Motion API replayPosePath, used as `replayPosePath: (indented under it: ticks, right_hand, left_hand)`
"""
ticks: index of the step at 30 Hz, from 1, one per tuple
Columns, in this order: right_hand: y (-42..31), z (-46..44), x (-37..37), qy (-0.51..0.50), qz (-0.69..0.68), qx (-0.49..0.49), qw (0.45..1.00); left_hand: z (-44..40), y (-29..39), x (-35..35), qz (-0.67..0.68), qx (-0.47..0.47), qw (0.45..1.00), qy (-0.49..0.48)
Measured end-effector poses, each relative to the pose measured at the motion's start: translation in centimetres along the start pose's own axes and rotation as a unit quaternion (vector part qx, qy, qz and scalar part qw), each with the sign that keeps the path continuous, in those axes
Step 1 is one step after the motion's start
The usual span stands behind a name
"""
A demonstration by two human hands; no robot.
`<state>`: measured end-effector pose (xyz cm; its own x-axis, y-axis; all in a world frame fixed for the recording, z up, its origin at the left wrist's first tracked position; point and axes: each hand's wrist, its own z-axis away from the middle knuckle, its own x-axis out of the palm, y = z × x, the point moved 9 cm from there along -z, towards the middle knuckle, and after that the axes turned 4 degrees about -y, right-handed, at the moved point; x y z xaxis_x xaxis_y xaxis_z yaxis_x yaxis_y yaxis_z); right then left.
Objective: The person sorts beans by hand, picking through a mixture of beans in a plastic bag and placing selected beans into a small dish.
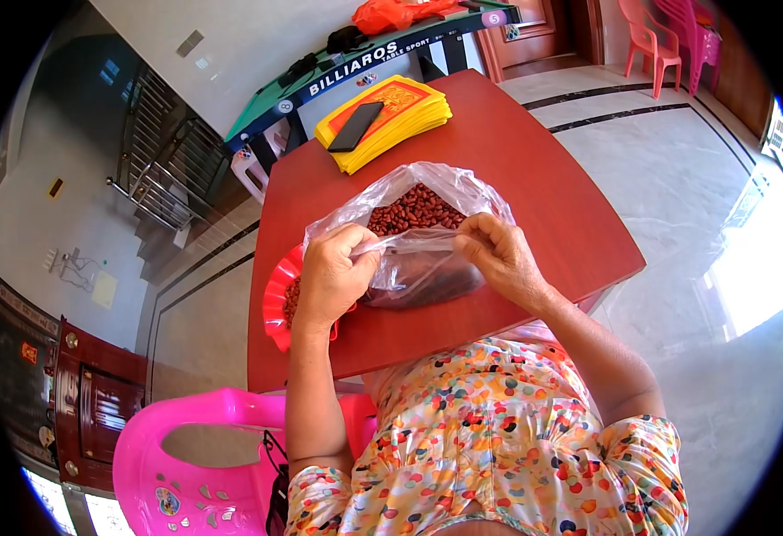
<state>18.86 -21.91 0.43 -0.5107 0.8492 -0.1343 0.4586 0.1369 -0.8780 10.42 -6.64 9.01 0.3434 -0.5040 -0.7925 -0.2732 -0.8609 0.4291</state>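
A clear plastic bag (427, 272) with red-brown beans (416, 209) inside lies on the red table (552, 188), its mouth spread open. The near left edge of the bag's mouth is pinched in my left hand (341, 272). My right hand (502, 255) pinches the near right edge, with the beans visible between and beyond both hands. Partly hidden behind my left hand and wrist, a red scalloped dish (275, 299) holds more beans near the table's left edge.
Yellow paper sheets (418, 109) are stacked at the table's far side, with a black phone (355, 127) on top. A billiards table (364, 64) stands beyond. A pink chair (190, 411) is at the lower left, and more chairs (650, 49) are at the upper right.
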Motion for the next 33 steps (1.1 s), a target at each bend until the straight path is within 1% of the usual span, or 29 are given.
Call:
replayPosePath:
  ticks: [2,4,5,7,9,11,14,16,17,19,21,23,24,25,26,27,28,29,30,31,32,33]
  right_hand:
    - [-0.2,0.1,0.4,-0.012,0.013,-0.006,1.000]
    - [-1.0,0.2,0.5,-0.002,0.078,-0.056,0.995]
    - [-1.4,0.2,0.3,-0.001,0.079,-0.056,0.995]
    - [-0.6,0.2,1.2,-0.086,0.104,0.030,0.990]
    - [-0.1,0.2,1.2,-0.084,0.115,0.030,0.989]
    - [0.0,0.1,1.2,-0.081,0.127,0.031,0.988]
    - [0.0,0.3,1.6,-0.100,0.156,0.034,0.982]
    - [-0.3,0.3,1.8,-0.088,0.144,-0.009,0.986]
    - [-0.5,0.3,1.7,-0.088,0.144,-0.008,0.986]
    - [0.0,0.3,1.6,-0.102,0.137,0.045,0.984]
    - [0.2,0.3,1.5,-0.100,0.122,0.051,0.986]
    - [0.1,0.3,1.5,-0.098,0.108,0.056,0.988]
    - [-0.1,0.3,1.4,-0.095,0.050,0.058,0.992]
    - [-0.2,0.3,1.4,-0.093,-0.007,0.059,0.994]
    - [0.0,0.2,1.3,-0.094,-0.007,0.059,0.994]
    - [0.6,0.3,2.0,-0.146,-0.040,0.071,0.986]
    - [0.9,0.6,2.6,-0.197,-0.074,0.082,0.974]
    - [1.0,0.6,2.3,-0.198,-0.074,0.082,0.974]
    - [-0.2,0.8,2.9,-0.255,0.016,0.003,0.967]
    - [-1.6,1.4,3.6,-0.308,0.105,-0.075,0.943]
    - [-1.5,1.8,4.1,-0.352,0.157,-0.054,0.921]
    - [-1.7,1.9,4.2,-0.352,0.158,-0.054,0.921]
  left_hand:
    - [0.0,-0.7,0.1,0.021,-0.036,0.999,0.014]
    - [0.0,-0.5,0.3,0.039,-0.040,0.998,0.025]
    - [0.0,-0.5,0.3,0.057,-0.045,0.997,0.036]
    - [0.0,-0.5,0.4,0.061,-0.043,0.997,0.030]
    - [0.0,-0.6,0.7,0.064,-0.042,0.997,0.024]
    - [0.0,-0.6,0.3,0.080,-0.023,0.995,0.059]
    - [0.1,-0.7,0.0,0.096,-0.030,0.991,0.086]
    - [0.0,-0.7,0.2,0.094,-0.025,0.991,0.092]
    - [0.0,-0.7,0.1,0.093,-0.020,0.991,0.097]
    - [0.0,-0.6,0.1,0.093,-0.022,0.991,0.092]
    - [0.0,-0.4,-0.2,0.093,-0.023,0.992,0.087]
    - [0.2,0.7,0.3,0.073,-0.003,0.997,0.021]
    - [0.3,1.1,0.2,0.074,-0.004,0.997,0.021]
    - [0.6,2.3,0.3,0.059,0.035,0.998,0.011]
    - [0.9,3.2,0.4,0.044,0.074,0.996,0.001]
    - [1.1,3.0,0.1,0.044,0.073,0.996,0.002]
    - [1.4,1.8,0.9,0.048,0.018,0.996,-0.069]
    - [1.8,0.7,1.9,0.051,-0.038,0.988,-0.139]
    - [2.2,0.0,2.3,0.054,-0.075,0.986,-0.141]
    - [2.6,-0.2,2.7,0.054,-0.074,0.986,-0.140]
    - [3.1,-0.4,3.7,0.026,-0.048,0.985,-0.161]
    - [3.7,-0.5,4.8,-0.001,-0.021,0.983,-0.182]
